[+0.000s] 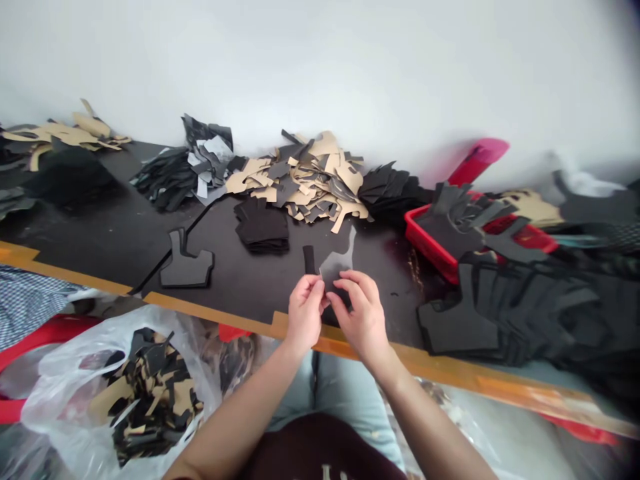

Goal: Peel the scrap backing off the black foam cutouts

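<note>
At the near edge of the dark table [240, 287]: we have a thin grey piece [339, 262] raised in front of us, roughly mid-scene, its narrow tongue pointing to the far side and its broad part towards us.
Left hand [304, 312]: thumb and fingers look closed in a pinch on the piece's near left corner.
Right hand [361, 310]: fingers loosely bent, tips resting on the near right part of the face, thumb a little apart from the forefinger; we cannot tell whether it grips from beneath.
Grey piece's feel: we judge it very light and bendy, its smooth sheen perhaps a bit slippery; the slim tongue would probably crease or tear first.
Where to hold: the broad near part seems the sounder grip, by its edges, with the tongue left free.
Black strip [309, 257]: just left of the piece, its near end by our left fingertips; touching or not, we cannot tell.
Taped edge [200, 310]: an orange-tan border runs along the near side, below our hands.
Room to the left: dark surface shows between our hands and a dark cut-out [186, 270].
Far side: a black stack [263, 230] and a loose tan-and-black heap [320, 177] limit reach.
Right side: a red basket [429, 248] and fanned dark pieces [460, 323] crowd the way.
</note>
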`<state>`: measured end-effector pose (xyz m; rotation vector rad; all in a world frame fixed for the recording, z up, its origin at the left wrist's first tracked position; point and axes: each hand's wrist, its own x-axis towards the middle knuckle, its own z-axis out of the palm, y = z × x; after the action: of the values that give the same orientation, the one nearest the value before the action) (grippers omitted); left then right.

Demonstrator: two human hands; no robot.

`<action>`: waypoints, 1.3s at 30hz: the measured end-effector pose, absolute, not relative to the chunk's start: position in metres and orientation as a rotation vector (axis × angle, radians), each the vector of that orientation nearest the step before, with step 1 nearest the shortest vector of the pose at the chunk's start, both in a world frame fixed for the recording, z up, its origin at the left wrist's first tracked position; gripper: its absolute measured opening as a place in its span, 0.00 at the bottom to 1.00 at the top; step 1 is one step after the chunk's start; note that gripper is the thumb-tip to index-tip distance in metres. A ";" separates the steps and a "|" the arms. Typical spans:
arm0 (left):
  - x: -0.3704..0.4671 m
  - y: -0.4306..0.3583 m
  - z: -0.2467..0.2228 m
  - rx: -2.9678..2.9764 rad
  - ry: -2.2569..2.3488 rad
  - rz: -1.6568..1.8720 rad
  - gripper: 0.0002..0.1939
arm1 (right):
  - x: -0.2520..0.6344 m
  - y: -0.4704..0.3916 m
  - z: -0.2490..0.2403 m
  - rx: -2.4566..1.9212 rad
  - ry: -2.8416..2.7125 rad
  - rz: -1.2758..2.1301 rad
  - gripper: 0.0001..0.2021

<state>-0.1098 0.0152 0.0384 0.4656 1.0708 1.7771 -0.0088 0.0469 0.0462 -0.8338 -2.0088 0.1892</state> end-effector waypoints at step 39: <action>-0.100 0.007 0.029 0.822 1.206 1.714 0.06 | 0.013 0.040 0.053 -0.852 -1.994 0.391 0.07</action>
<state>-0.0999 0.0075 0.0293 0.8225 1.2055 1.7135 0.0126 0.0402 0.0525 -0.8523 -1.9937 0.3913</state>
